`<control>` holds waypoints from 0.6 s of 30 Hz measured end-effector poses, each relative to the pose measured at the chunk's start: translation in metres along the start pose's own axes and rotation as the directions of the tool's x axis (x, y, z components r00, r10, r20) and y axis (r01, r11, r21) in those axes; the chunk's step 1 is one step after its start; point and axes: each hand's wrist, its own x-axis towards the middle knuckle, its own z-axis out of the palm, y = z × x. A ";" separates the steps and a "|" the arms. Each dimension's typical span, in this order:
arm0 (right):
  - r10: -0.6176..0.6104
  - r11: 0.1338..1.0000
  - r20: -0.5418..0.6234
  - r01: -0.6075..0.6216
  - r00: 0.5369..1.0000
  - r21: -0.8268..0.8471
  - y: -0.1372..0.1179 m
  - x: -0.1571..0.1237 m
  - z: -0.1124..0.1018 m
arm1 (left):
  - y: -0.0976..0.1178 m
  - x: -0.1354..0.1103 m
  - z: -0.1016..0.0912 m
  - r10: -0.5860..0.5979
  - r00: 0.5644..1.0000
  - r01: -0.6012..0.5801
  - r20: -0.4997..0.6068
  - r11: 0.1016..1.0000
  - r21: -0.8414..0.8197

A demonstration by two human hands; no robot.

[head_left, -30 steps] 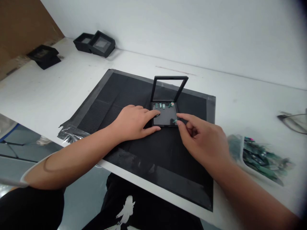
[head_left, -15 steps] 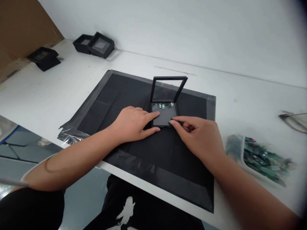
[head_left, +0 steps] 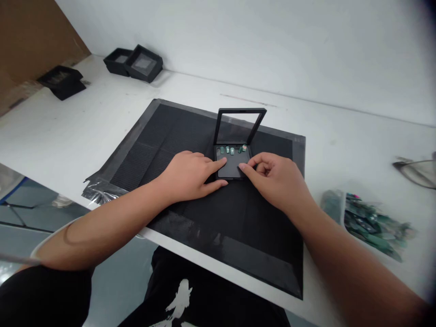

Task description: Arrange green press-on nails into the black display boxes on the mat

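A small black case (head_left: 233, 177) lies on a dark ribbed mat, its windowed lid (head_left: 239, 111) standing up at the back. Several small green nail-shaped pieces (head_left: 232, 151), looking like press-on nails, sit along the far edge of the case's grey pad (head_left: 233, 167). My left hand (head_left: 187, 176) rests at the left, index fingertip on the pad and thumb stretched apart by the front edge. Over the pad's right side, my right hand (head_left: 277, 179) has thumb and index finger pinched together; whatever is between them is hidden.
To the right stands a clear tub (head_left: 342, 206) heaped with green pieces (head_left: 371, 227), partly blurred. Black boxes (head_left: 145, 63) stand at the back left, with another dark box (head_left: 63, 81) farther left. Glasses (head_left: 417, 172) lie at the right edge. The mat (head_left: 146, 150) has taped borders.
My right hand has shifted slightly up and away from me, from the case's front right corner onto the pad's right side. My left hand stays in place.
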 end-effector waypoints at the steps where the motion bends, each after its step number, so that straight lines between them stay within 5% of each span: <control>1: 0.006 1.000 -0.021 -0.006 1.000 -0.007 0.000 0.000 0.000 | 0.000 0.000 0.000 0.002 1.000 -0.002 0.001 1.000 -0.001; 11: -0.068 0.991 -0.181 0.046 0.981 -0.124 -0.002 -0.007 0.012 | 0.004 -0.001 0.000 -0.007 1.000 0.007 0.007 0.999 0.041; 18: -0.268 0.949 -0.239 0.213 0.933 -0.233 0.001 -0.017 0.010 | 0.008 -0.003 0.000 -0.046 0.999 0.046 0.002 0.997 0.068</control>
